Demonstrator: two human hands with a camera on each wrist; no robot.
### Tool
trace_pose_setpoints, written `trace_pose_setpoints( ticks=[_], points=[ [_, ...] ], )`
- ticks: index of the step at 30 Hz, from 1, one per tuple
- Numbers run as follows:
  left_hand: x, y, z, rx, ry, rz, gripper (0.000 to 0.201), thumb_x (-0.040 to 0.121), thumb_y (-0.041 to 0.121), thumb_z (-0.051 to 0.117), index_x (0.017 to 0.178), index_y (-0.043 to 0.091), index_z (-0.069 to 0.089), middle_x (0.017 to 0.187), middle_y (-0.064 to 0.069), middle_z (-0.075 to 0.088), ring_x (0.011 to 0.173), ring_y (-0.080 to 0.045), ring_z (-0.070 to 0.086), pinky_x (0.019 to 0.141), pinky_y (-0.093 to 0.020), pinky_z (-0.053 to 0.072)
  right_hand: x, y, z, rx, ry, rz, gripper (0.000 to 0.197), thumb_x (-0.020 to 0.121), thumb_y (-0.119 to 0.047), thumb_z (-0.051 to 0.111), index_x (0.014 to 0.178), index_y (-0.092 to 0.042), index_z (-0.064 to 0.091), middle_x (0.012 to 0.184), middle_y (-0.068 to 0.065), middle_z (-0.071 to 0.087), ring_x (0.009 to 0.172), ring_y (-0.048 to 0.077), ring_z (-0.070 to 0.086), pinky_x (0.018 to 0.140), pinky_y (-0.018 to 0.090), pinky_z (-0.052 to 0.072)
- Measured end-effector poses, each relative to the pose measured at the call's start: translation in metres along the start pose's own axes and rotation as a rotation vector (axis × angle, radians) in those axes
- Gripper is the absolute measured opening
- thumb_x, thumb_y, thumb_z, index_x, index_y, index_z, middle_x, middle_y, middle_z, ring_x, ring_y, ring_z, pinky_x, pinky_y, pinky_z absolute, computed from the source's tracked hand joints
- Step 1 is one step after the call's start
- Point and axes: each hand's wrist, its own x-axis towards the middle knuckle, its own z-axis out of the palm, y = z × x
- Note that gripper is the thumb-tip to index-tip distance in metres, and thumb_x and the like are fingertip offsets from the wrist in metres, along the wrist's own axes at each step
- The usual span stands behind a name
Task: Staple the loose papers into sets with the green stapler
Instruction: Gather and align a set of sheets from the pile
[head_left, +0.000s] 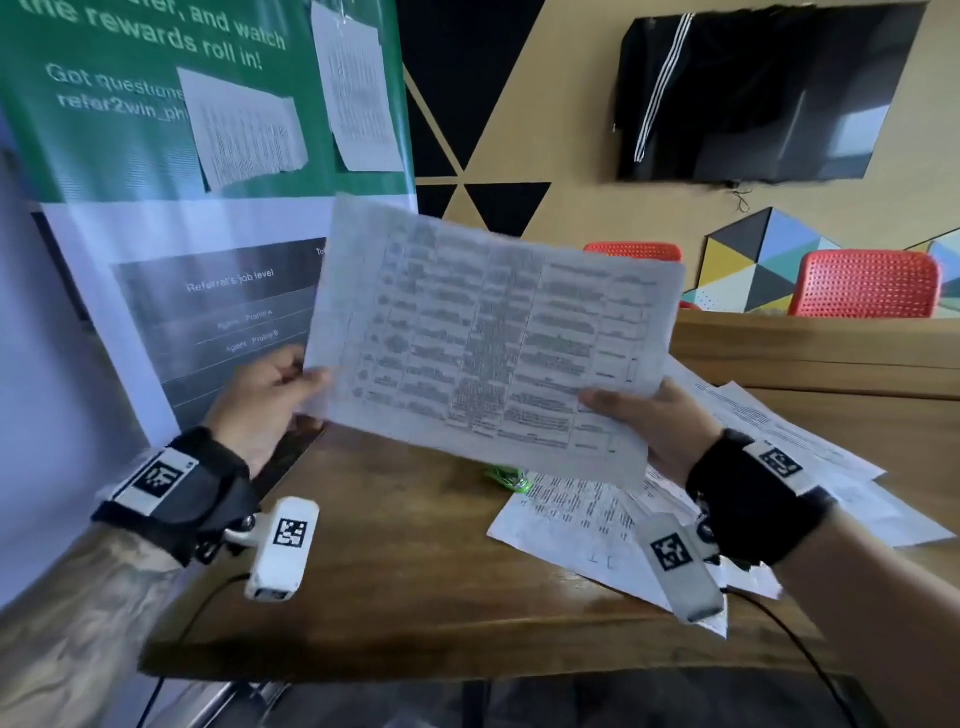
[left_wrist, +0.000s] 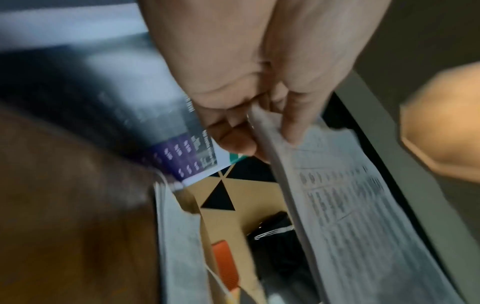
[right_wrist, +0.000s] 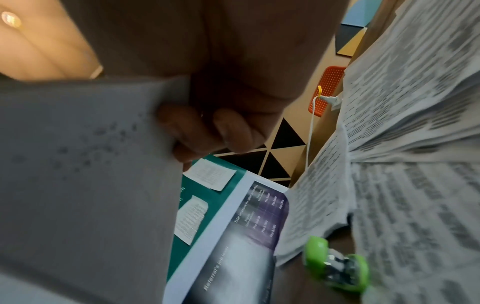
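A set of printed papers is held up above the desk by both hands; the left hand is seen pinching the left edge, thumb on the printed face and fingers curled behind; the right hand is clamped on the near right corner, thumb on top, fingers curled beneath; so each grip is closed on the sheets; the green stapler is left lying on the desk, just below the raised set and touching the loose papers spread to the right; a green banner with taped sheets is seen at the far left; red chairs are glimpsed at the far right.
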Motion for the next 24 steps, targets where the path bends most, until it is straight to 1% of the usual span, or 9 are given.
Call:
trace_pose_setpoints(
  ticks=[2, 6, 11, 15, 17, 19, 21, 23, 24],
  points=[
    [0.003, 0.007, 0.016, -0.314, -0.020, -0.091, 0.006, 0.097, 0.018, 0.059, 0.099, 0.018, 0.065, 0.096, -0.009, 0.067, 0.067, -0.012, 0.069, 0.050, -0.024, 0.055, 0.007, -0.008, 0.007, 0.106, 0.041, -0.035, 0.030, 0.082, -0.004, 0.071, 0.112, -0.007, 0.067, 0.107, 0.009, 0.076, 0.097, 0.027, 0.073, 0.084, 0.043, 0.060],
    [-0.007, 0.010, 0.072, -0.518, -0.234, -0.292, 0.031, 0.087, 0.044, 0.065, 0.089, 0.013, 0.067, 0.075, -0.006, 0.066, 0.071, -0.021, 0.070, 0.051, -0.032, 0.053, 0.026, -0.007, 0.032, 0.109, 0.096, -0.101, 0.018, 0.085, -0.005, 0.072, 0.103, -0.006, 0.069, 0.103, 0.012, 0.076, 0.099, 0.032, 0.072, 0.088, 0.047, 0.058],
    [-0.015, 0.008, 0.127, -0.495, -0.234, -0.323, 0.023, 0.094, 0.032, 0.066, 0.102, 0.011, 0.069, 0.090, -0.011, 0.073, 0.062, -0.022, 0.065, 0.049, -0.031, 0.051, 0.043, 0.010, 0.063, 0.084, 0.131, -0.097, 0.012, 0.084, -0.011, 0.077, 0.094, -0.010, 0.072, 0.098, 0.011, 0.077, 0.095, 0.031, 0.073, 0.090, 0.054, 0.056],
    [-0.002, -0.002, 0.128, -0.529, -0.100, -0.235, 0.011, 0.098, 0.015, 0.060, 0.104, 0.013, 0.069, 0.104, -0.006, 0.078, 0.095, -0.025, 0.073, 0.089, -0.046, 0.056, 0.049, 0.016, 0.065, -0.062, 0.082, -0.130, 0.017, 0.087, -0.030, 0.074, 0.094, -0.015, 0.073, 0.094, 0.006, 0.076, 0.084, 0.029, 0.071, 0.079, 0.048, 0.059],
    [0.015, -0.012, 0.115, -0.453, -0.011, -0.222, 0.012, 0.098, 0.020, 0.063, 0.103, 0.013, 0.070, 0.106, -0.008, 0.077, 0.098, -0.027, 0.072, 0.096, -0.052, 0.051, 0.053, 0.022, 0.054, -0.178, 0.022, -0.153, 0.022, 0.087, -0.038, 0.066, 0.100, -0.021, 0.072, 0.093, 0.002, 0.073, 0.079, 0.021, 0.066, 0.068, 0.038, 0.053],
    [0.033, -0.024, 0.101, -0.374, 0.097, -0.241, 0.032, 0.089, 0.037, 0.075, 0.108, 0.011, 0.073, 0.114, -0.012, 0.075, 0.103, -0.033, 0.071, 0.091, -0.053, 0.052, 0.060, 0.030, 0.039, -0.419, -0.055, -0.163, 0.027, 0.083, -0.027, 0.057, 0.105, -0.035, 0.069, 0.098, -0.008, 0.071, 0.087, 0.018, 0.065, 0.069, 0.033, 0.051],
    [0.050, -0.036, 0.091, -0.303, 0.162, -0.276, 0.065, 0.065, 0.058, 0.087, 0.113, 0.014, 0.075, 0.121, -0.009, 0.072, 0.104, -0.034, 0.071, 0.089, -0.046, 0.057, 0.063, 0.033, 0.034, -0.906, -0.268, -0.104, 0.057, 0.084, -0.007, 0.048, 0.118, -0.051, 0.059, 0.118, -0.018, 0.062, 0.109, 0.015, 0.060, 0.086, 0.030, 0.051],
    [0.060, -0.041, 0.092, -0.303, 0.150, -0.278, 0.068, 0.062, 0.060, 0.087, 0.114, 0.017, 0.075, 0.123, -0.003, 0.071, 0.096, -0.031, 0.074, 0.090, -0.050, 0.059, 0.063, 0.032, 0.043, -1.440, -0.580, -0.053, 0.081, 0.084, 0.008, 0.040, 0.141, -0.050, 0.043, 0.149, -0.019, 0.039, 0.135, 0.011, 0.042, 0.105, 0.028, 0.041],
    [0.064, -0.042, 0.095, -0.303, 0.139, -0.276, 0.059, 0.068, 0.057, 0.085, 0.112, 0.020, 0.076, 0.119, 0.002, 0.071, 0.084, -0.025, 0.077, 0.089, -0.052, 0.059, 0.064, 0.033, 0.049, -1.617, -0.716, -0.089, 0.084, 0.085, 0.011, 0.040, 0.147, -0.045, 0.037, 0.157, -0.017, 0.028, 0.139, 0.014, 0.038, 0.107, 0.030, 0.040]
  ],
)
